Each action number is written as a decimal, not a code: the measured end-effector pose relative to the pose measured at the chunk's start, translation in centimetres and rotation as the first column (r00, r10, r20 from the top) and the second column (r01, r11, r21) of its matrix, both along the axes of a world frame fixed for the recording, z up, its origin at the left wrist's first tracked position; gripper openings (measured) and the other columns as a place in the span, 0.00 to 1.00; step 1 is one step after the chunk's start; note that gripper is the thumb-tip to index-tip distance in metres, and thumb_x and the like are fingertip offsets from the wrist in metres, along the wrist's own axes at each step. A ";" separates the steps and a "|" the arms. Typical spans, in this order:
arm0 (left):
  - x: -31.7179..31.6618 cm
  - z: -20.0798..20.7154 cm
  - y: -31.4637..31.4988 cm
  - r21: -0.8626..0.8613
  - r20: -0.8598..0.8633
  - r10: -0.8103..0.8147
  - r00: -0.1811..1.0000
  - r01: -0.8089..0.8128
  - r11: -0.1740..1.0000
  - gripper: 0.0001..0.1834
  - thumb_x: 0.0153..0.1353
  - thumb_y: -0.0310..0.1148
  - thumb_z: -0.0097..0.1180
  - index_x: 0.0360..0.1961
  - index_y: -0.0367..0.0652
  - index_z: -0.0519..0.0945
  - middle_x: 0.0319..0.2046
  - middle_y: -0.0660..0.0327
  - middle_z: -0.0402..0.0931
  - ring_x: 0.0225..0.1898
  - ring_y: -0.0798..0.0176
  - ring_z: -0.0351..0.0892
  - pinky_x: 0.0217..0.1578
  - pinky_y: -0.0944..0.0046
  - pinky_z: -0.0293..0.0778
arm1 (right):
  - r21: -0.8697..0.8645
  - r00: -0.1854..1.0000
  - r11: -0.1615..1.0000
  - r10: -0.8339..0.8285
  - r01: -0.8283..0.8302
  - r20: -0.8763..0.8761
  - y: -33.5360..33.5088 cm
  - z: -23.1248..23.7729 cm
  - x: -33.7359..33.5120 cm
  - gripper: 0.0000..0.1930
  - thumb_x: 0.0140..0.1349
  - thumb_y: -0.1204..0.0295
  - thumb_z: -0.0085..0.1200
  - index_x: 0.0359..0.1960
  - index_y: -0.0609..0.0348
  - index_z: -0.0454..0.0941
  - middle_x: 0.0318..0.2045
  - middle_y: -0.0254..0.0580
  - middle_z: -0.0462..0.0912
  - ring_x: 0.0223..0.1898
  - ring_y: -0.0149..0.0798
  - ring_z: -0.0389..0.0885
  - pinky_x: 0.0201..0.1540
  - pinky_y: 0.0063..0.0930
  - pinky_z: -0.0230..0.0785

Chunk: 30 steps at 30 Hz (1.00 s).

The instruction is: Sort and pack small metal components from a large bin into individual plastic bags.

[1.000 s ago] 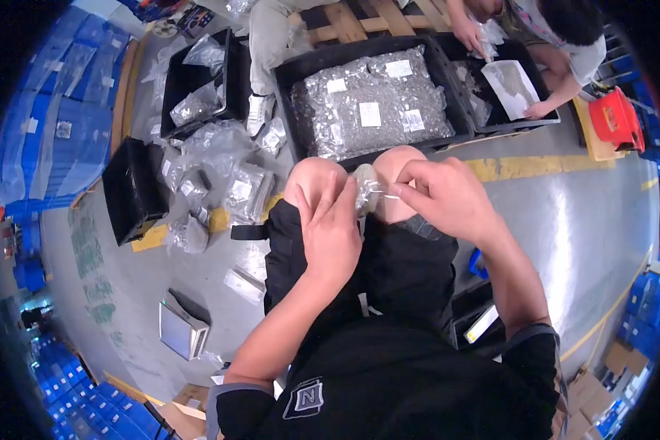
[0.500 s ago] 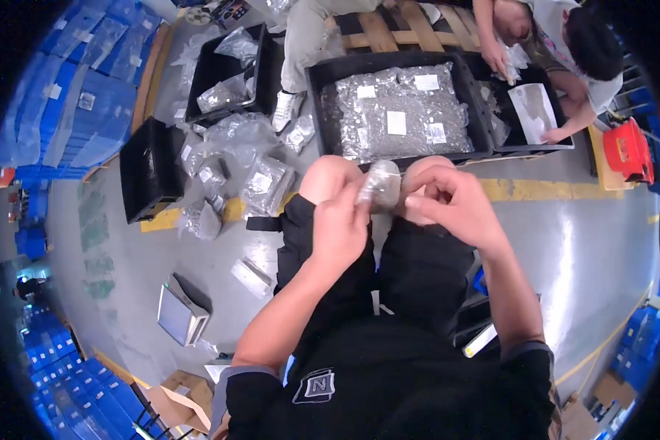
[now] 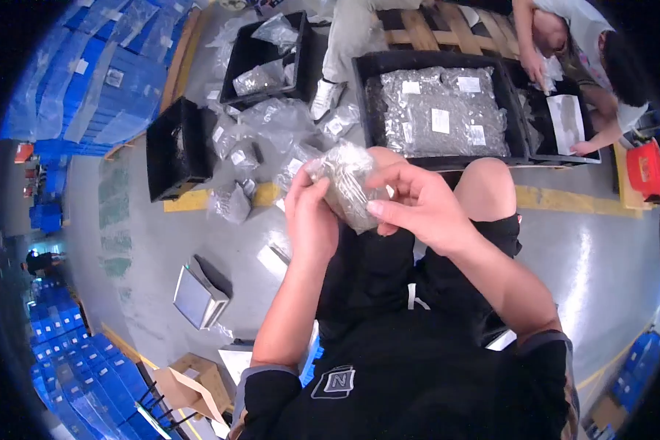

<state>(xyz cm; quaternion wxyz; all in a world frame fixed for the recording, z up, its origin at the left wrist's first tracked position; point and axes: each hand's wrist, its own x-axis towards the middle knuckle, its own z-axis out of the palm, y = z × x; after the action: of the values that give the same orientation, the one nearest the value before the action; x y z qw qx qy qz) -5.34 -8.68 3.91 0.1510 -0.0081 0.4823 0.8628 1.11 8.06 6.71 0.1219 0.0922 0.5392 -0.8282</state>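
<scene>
A clear plastic bag (image 3: 348, 176) packed with small greyish parts is held up above my knees; the parts are too small to name. My left hand (image 3: 312, 216) is closed round its left side, thumb on the front. On the bag's right edge, the thumb and curled fingers of my right hand (image 3: 425, 205) pinch the plastic. Just beyond stands a black crate (image 3: 367, 110) filled with similar labelled bags (image 3: 451, 106).
Loose bags (image 3: 271, 121) lie on the floor at left, among a black bin (image 3: 298, 88) and a tipped black crate (image 3: 170, 150). A scale-like device (image 3: 200, 297) sits nearer. A co-worker's hand (image 3: 585, 148) holds a sheet at far right, by a red container (image 3: 647, 169).
The bag and both my hands have moved left and up, and the bag is turned so more of it shows. My view has shifted left.
</scene>
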 end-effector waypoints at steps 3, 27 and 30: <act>0.0 0.1 -0.5 0.099 -0.044 -0.090 0.995 0.094 0.991 0.24 0.65 0.42 0.52 0.52 0.32 0.70 0.51 0.53 0.74 0.52 0.64 0.72 0.55 0.62 0.67 | -0.004 0.999 1.000 0.008 -0.008 0.031 -0.9 0.7 0.5 0.11 0.60 0.74 0.61 0.41 0.64 0.75 0.31 0.38 0.80 0.29 0.29 0.81 0.33 0.21 0.77; -5.3 4.0 0.1 -0.623 -0.158 -0.322 0.933 0.158 0.766 0.23 0.63 0.44 0.60 0.42 0.30 0.81 0.33 0.61 0.81 0.35 0.70 0.78 0.38 0.69 0.73 | 0.175 0.995 0.982 -0.051 0.066 -0.090 0.0 -2.8 -0.6 0.06 0.60 0.77 0.61 0.34 0.66 0.78 0.27 0.37 0.82 0.27 0.25 0.80 0.31 0.18 0.74; -5.3 5.6 0.7 -0.821 -0.212 -0.444 0.870 0.088 0.564 0.16 0.58 0.37 0.64 0.37 0.31 0.83 0.27 0.57 0.82 0.30 0.68 0.80 0.35 0.68 0.74 | 0.328 0.996 0.944 -0.002 0.033 -0.094 0.4 -2.3 -0.4 0.06 0.59 0.76 0.61 0.32 0.66 0.78 0.24 0.37 0.81 0.26 0.26 0.79 0.30 0.20 0.73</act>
<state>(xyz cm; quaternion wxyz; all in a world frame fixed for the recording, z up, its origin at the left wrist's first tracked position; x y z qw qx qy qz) -10.64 -7.98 9.49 0.1620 0.1757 0.8271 0.5087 0.69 8.44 4.38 0.0725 0.0774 0.6740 -0.7311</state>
